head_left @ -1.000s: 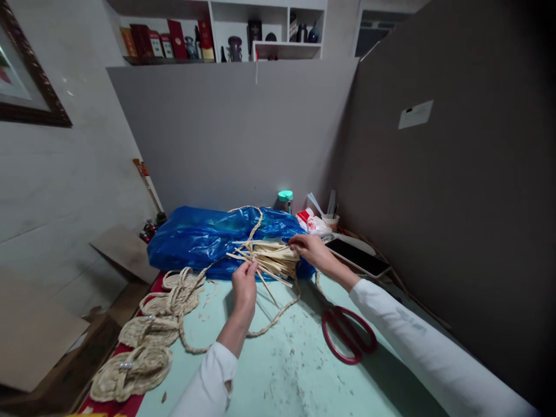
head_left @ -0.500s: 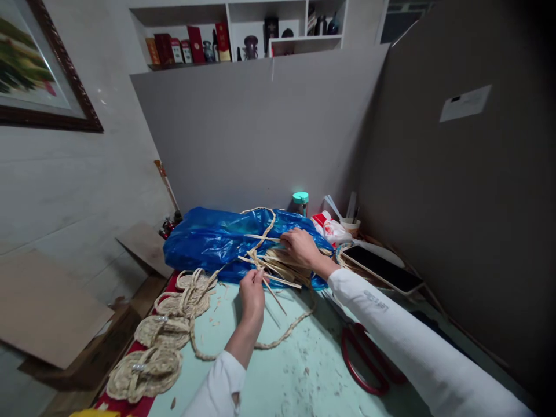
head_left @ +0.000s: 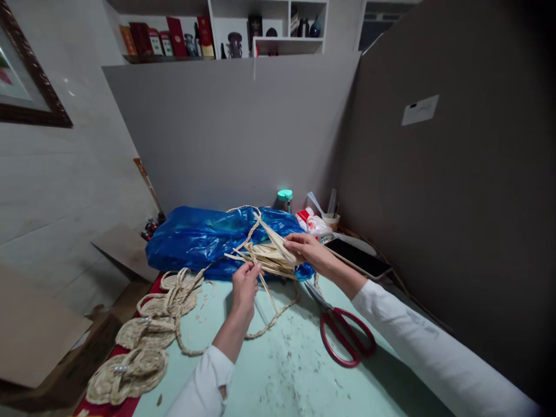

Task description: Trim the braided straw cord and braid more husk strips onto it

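Note:
My left hand (head_left: 245, 285) pinches the end of a braided straw cord, where several loose strands stick out around the fingertips. The braid (head_left: 278, 315) loops down over the table and back toward the left. My right hand (head_left: 303, 246) is closed on pale straw strips (head_left: 275, 237), which slant up and leftward from its fingers. Beneath and between the hands, a bundle of straw (head_left: 273, 263) rests on a blue plastic bag (head_left: 186, 234). Red-handled scissors (head_left: 343, 336) lie on the table below my right forearm.
Several small woven straw sandals (head_left: 128, 373) line the left edge on red cloth. A phone-like black tablet (head_left: 358, 258) lies at the right. Behind stand a jar with a turquoise lid (head_left: 285, 196) and a cup of tools (head_left: 331, 221). A grey partition (head_left: 226, 127) closes off the back.
My right hand has shifted back to the right and now raises wider straw strips, where a thin strand was before. My left hand keeps its pinch at the braid. The view has turned slightly right.

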The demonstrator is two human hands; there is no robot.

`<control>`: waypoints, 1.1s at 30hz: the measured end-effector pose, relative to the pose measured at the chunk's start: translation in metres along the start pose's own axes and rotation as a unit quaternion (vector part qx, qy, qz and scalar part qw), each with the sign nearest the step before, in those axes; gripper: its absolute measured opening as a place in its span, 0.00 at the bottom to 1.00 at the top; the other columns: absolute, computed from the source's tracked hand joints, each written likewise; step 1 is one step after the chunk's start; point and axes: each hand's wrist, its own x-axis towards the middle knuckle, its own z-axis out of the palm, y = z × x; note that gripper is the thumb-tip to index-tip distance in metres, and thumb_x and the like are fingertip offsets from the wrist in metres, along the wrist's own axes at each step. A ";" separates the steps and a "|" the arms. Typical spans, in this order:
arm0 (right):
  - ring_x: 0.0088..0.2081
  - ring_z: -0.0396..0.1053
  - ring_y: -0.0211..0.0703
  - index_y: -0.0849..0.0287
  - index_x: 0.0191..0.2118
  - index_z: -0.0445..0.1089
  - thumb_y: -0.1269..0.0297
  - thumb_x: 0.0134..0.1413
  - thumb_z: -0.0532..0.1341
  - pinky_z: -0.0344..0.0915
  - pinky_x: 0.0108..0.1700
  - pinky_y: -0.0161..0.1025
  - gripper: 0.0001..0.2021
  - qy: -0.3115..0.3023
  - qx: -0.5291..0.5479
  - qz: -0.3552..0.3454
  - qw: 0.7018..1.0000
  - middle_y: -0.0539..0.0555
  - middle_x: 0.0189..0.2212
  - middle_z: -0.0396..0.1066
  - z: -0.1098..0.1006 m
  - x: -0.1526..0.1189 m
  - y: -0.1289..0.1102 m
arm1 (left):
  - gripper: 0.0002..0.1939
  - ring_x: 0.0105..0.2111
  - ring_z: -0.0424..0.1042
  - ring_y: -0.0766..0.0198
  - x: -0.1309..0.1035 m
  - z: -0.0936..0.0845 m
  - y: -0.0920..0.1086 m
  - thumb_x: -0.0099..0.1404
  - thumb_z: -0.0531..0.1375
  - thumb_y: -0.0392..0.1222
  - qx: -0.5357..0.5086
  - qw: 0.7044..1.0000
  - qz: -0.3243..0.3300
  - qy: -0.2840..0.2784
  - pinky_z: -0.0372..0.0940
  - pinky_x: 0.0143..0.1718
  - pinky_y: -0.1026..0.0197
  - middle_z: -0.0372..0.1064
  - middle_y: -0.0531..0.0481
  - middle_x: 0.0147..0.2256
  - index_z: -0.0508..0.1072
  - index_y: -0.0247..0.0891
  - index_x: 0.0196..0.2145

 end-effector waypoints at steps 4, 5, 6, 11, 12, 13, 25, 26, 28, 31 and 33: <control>0.23 0.57 0.34 0.59 0.33 0.64 0.49 0.51 0.59 0.51 0.24 0.32 0.16 -0.005 0.036 0.036 0.999 0.47 0.23 0.61 0.003 -0.047 -0.003 | 0.20 0.14 0.46 0.80 -0.014 0.014 0.007 0.47 0.69 0.50 -0.047 0.995 -0.024 -0.084 0.38 0.16 0.72 0.65 0.56 0.21 0.70 0.33 0.29; 0.23 0.56 0.34 0.59 0.32 0.64 0.49 0.51 0.59 0.51 0.24 0.32 0.16 0.001 0.032 0.042 0.999 0.47 0.22 0.60 0.003 -0.056 -0.001 | 0.20 0.14 0.46 0.81 -0.017 0.017 0.009 0.46 0.70 0.50 -0.055 0.993 -0.029 -0.103 0.38 0.16 0.72 0.65 0.55 0.21 0.71 0.32 0.30; 0.22 0.56 0.34 0.59 0.32 0.64 0.50 0.52 0.59 0.50 0.24 0.32 0.16 0.011 0.021 0.041 0.999 0.46 0.21 0.60 0.002 -0.064 0.001 | 0.21 0.14 0.46 0.81 -0.021 0.020 0.010 0.47 0.70 0.50 -0.061 0.990 -0.035 -0.121 0.38 0.15 0.72 0.66 0.55 0.21 0.71 0.32 0.31; 0.24 0.56 0.35 0.59 0.32 0.63 0.53 0.58 0.56 0.50 0.26 0.33 0.13 0.061 -0.081 0.000 0.995 0.46 0.21 0.61 0.001 -0.091 0.015 | 0.21 0.14 0.45 0.82 -0.035 0.030 0.012 0.48 0.71 0.49 -0.069 0.979 -0.064 -0.182 0.36 0.15 0.72 0.65 0.55 0.22 0.73 0.30 0.33; 0.24 0.57 0.35 0.59 0.32 0.63 0.53 0.59 0.56 0.50 0.26 0.33 0.13 0.067 -0.097 -0.001 0.993 0.46 0.20 0.61 0.002 -0.094 0.015 | 0.20 0.14 0.44 0.82 -0.037 0.032 0.012 0.48 0.71 0.49 -0.066 0.977 -0.068 -0.191 0.36 0.15 0.72 0.64 0.55 0.22 0.74 0.30 0.32; 0.23 0.57 0.35 0.58 0.31 0.62 0.54 0.59 0.55 0.50 0.26 0.34 0.12 0.073 -0.111 -0.001 0.991 0.45 0.20 0.60 0.002 -0.097 0.015 | 0.20 0.14 0.44 0.83 -0.038 0.033 0.011 0.48 0.71 0.48 -0.062 0.975 -0.073 -0.198 0.36 0.15 0.72 0.64 0.55 0.22 0.74 0.30 0.32; 0.29 0.62 0.39 0.59 0.30 0.63 0.60 0.58 0.55 0.54 0.32 0.35 0.09 0.088 -0.132 -0.007 0.987 0.49 0.26 0.65 0.011 -0.108 0.006 | 0.15 0.16 0.50 0.78 -0.049 0.042 0.009 0.48 0.71 0.43 0.016 0.971 -0.085 -0.222 0.41 0.16 0.70 0.62 0.56 0.21 0.75 0.30 0.30; 0.29 0.62 0.39 0.59 0.30 0.64 0.59 0.58 0.55 0.54 0.32 0.35 0.10 0.082 -0.122 -0.005 0.989 0.49 0.26 0.65 0.011 -0.109 0.006 | 0.14 0.16 0.50 0.78 -0.050 0.042 0.009 0.48 0.71 0.43 0.020 0.971 -0.086 -0.220 0.41 0.16 0.70 0.62 0.56 0.21 0.75 0.30 0.29; 0.29 0.62 0.39 0.60 0.30 0.64 0.58 0.57 0.56 0.54 0.32 0.35 0.11 0.073 -0.102 -0.001 0.992 0.50 0.26 0.65 0.009 -0.108 0.007 | 0.14 0.16 0.49 0.78 -0.051 0.042 0.011 0.49 0.70 0.43 0.026 0.972 -0.088 -0.218 0.40 0.16 0.70 0.61 0.57 0.20 0.74 0.31 0.28; 0.28 0.61 0.38 0.60 0.30 0.65 0.56 0.56 0.56 0.54 0.31 0.35 0.12 0.066 -0.072 0.005 0.995 0.49 0.26 0.64 0.008 -0.107 0.010 | 0.14 0.16 0.51 0.77 -0.052 0.042 0.013 0.49 0.70 0.43 0.037 0.972 -0.090 -0.215 0.42 0.16 0.70 0.60 0.57 0.20 0.72 0.32 0.27; 0.28 0.61 0.38 0.60 0.30 0.66 0.56 0.56 0.57 0.54 0.31 0.34 0.12 0.069 -0.061 0.009 0.996 0.49 0.26 0.65 0.008 -0.106 0.011 | 0.14 0.16 0.51 0.77 -0.052 0.042 0.013 0.48 0.70 0.44 0.044 0.972 -0.088 -0.214 0.43 0.16 0.70 0.59 0.57 0.19 0.71 0.32 0.26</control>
